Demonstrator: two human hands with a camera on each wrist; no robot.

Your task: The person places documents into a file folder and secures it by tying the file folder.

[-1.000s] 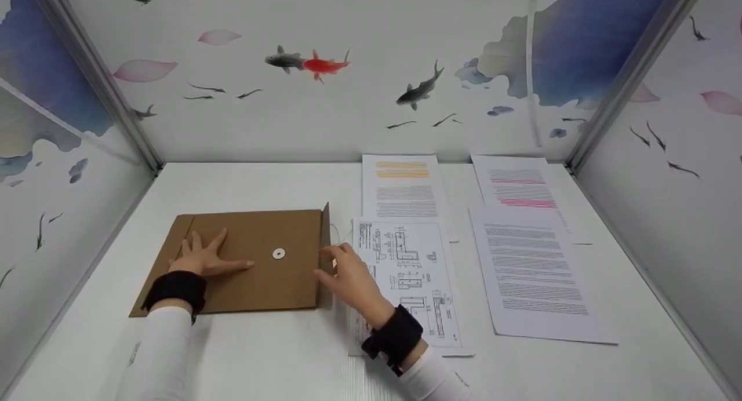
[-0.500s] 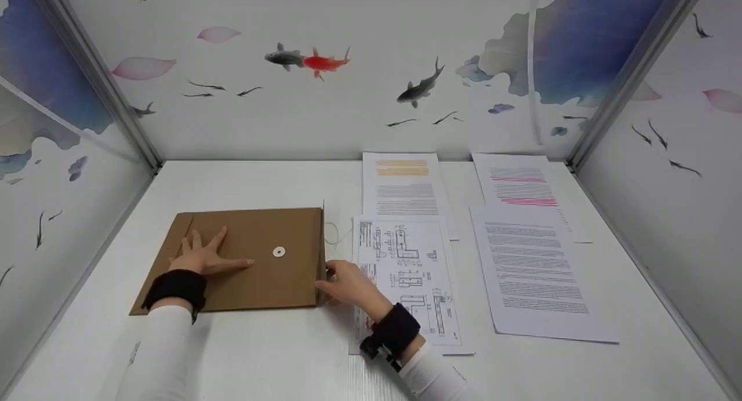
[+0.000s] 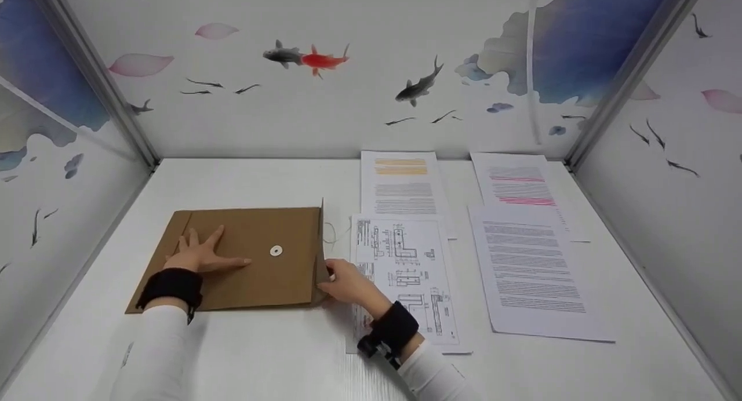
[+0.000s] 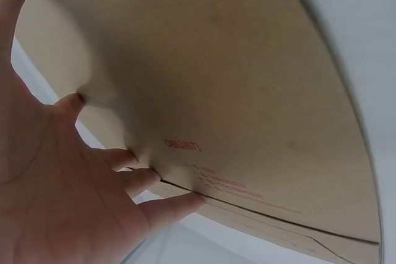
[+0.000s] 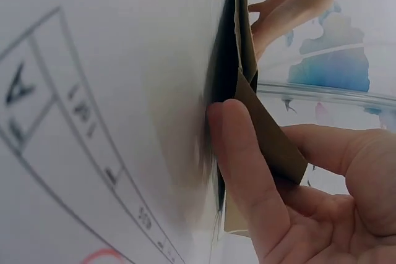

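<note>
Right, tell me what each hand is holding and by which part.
The right hand pinches the raised flap of the brown envelope at its open right edge. The left hand only presses flat on it.

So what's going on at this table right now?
A person is working on a brown envelope lying on a white table. The left hand presses flat on it, while the right hand pinches the flap at its right edge, which stands lifted. Several printed sheets lie spread out to the right.
</note>
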